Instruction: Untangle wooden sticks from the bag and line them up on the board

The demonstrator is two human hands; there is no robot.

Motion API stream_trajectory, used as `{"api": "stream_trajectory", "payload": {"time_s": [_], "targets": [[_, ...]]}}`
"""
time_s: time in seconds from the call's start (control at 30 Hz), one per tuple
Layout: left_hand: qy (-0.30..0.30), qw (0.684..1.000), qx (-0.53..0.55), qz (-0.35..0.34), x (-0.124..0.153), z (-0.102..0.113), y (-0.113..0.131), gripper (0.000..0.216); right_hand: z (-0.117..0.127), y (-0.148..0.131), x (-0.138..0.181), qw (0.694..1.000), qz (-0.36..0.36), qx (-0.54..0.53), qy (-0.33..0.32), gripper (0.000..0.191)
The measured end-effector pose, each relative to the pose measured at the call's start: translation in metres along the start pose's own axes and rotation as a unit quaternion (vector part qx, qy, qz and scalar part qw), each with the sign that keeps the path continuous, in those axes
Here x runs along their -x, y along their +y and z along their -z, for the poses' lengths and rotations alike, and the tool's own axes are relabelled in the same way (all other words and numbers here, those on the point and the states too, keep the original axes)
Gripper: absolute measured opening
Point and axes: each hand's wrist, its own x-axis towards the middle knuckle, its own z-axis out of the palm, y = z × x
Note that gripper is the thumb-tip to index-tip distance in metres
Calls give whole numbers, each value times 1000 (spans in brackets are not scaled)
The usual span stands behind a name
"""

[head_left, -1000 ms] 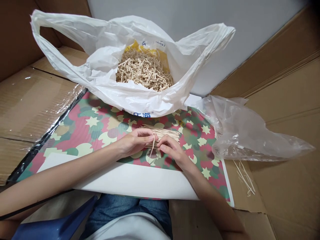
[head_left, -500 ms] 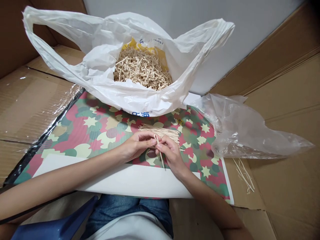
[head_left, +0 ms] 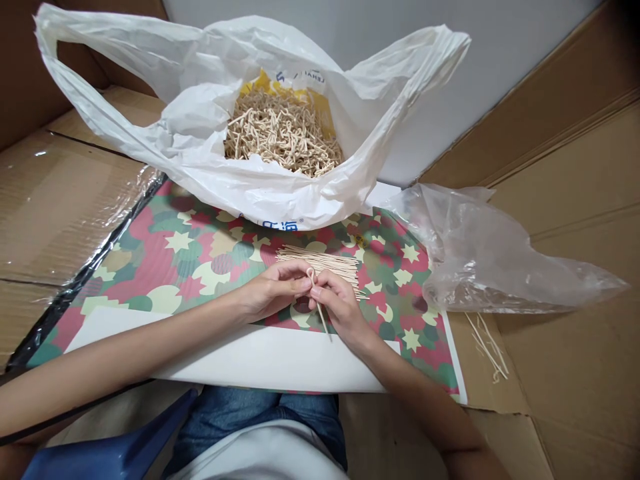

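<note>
Between my fingertips is a thin pale stick, bent into a small loop at its top, its straight end pointing down toward me. My left hand pinches it near the loop from the left. From the right, my right hand pinches it just below the loop. Behind my hands, a bundle of straight pale sticks lies side by side on the camouflage-patterned sheet. Past it stands a white plastic bag, wide open, holding a heap of small looped pale pieces.
A clear plastic bag lies crumpled at the right. Beside it, a few loose sticks rest on cardboard. A white strip runs along the near edge. A blue stool is at lower left.
The loop at the top of the stick shows rounder and more open between my fingertips. My hands stay in nearly the same place; the view has shifted slightly.
</note>
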Motion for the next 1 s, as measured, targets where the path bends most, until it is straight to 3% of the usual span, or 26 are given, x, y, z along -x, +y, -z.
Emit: {"api": "stream_trajectory", "payload": {"time_s": [0.33,0.6,0.8,1.0], "targets": [[62,996,33,-50,1,2,24,11,16,-14,-8,989,6,131,-73,14],[86,994,41,-51,2,4,26,14,7,-10,-6,993,-17,96,-73,12],[33,999,27,-13,2,-1,22,7,9,-5,-4,999,4,21,29,13],[-32,999,15,36,2,-2,12,9,8,-2,-3,999,15,-24,39,12]]}}
